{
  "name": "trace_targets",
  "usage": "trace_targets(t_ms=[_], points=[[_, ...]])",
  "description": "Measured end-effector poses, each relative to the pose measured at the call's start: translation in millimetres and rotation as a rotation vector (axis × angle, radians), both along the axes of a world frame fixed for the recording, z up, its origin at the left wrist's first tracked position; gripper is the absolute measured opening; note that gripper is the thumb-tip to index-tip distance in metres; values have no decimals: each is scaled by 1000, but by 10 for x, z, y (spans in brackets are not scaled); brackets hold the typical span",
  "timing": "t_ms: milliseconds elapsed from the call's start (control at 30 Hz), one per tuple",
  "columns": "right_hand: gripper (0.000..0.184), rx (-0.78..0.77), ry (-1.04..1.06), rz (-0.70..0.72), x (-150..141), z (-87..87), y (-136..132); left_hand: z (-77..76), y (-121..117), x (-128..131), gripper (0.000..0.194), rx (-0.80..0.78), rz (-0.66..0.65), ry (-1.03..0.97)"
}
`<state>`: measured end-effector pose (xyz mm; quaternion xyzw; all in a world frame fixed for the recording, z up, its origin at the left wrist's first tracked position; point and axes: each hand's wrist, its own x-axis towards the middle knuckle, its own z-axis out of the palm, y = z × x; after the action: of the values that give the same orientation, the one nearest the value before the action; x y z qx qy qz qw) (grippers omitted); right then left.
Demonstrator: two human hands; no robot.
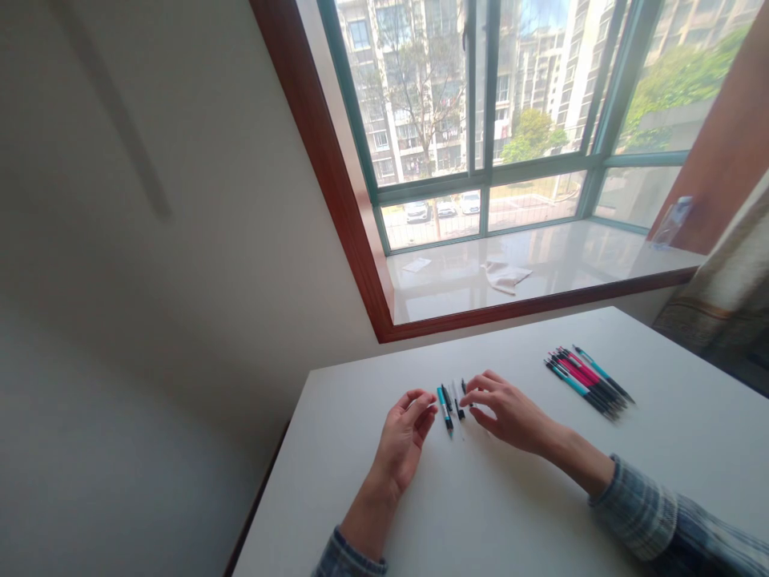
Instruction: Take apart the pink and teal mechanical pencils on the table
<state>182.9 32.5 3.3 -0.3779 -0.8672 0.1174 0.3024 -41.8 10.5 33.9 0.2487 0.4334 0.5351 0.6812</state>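
Head view: the left hand (401,439) and right hand (506,413), both half-open and empty, hover just beside the teal-and-black pen parts (444,409) on a white table (517,513).

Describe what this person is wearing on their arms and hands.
The left hand and right hand are bare, with no gloves. The forearms show bare below the left sleeve and right sleeve, both of a blue-grey checked fabric.

bright daylight through the window (481,96), strong glare on the sill (541,272), wall (150,280) falling dim, soft shadows on the table (481,513), wide-angle bend toward the edges, no obvious blur.
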Motion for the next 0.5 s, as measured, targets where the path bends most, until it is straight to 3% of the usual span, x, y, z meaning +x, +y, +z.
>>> trace_targets(t_ms=[133, 333, 500], points=[[35, 7, -6, 3, -3, -21, 0, 11, -3, 3, 28, 10, -5, 1], [27, -20, 18, 2, 0, -7, 0, 6, -5, 2, 30, 8, -1, -5], [31, -18, 8, 24, 10, -39, 21, -10, -1, -2, 30, 7, -3, 0]])
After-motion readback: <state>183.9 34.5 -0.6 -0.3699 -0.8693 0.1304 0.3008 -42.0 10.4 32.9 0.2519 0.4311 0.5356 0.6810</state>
